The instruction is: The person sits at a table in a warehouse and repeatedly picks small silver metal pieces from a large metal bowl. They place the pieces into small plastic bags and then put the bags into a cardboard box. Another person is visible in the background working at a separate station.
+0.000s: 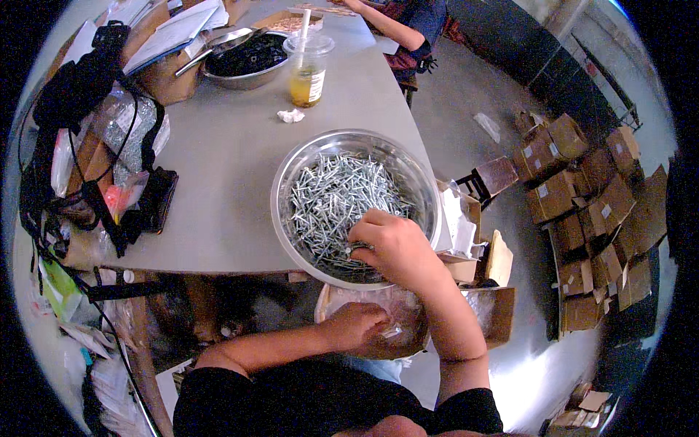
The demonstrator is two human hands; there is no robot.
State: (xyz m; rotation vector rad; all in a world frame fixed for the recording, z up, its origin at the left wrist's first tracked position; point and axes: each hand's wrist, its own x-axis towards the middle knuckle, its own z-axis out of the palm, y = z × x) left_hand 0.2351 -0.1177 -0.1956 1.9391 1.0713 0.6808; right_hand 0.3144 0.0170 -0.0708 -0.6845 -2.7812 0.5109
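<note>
A wide steel bowl point(282, 218) at the table's near right corner holds a heap of long, thin silver screws point(342, 189). Over the bowl's near right side, my right hand point(389, 244) reaches into the heap, thumb and fingers pinched on some screws. Lower down, in front of the table edge, my left hand point(355, 325) is closed with its fingers curled; what it holds, if anything, is hidden. Clear plastic point(395, 326) lies right beside its fingertips, in or over an open cardboard box point(499, 317) close to my body.
On the table stand a lidded drink cup point(307, 84), a crumpled tissue point(291, 116) and a bowl of dark pieces point(247, 81). Bags and cables crowd the left edge. Another person's arm point(393, 29) shows at the far end. Cardboard boxes point(582, 211) are stacked at right.
</note>
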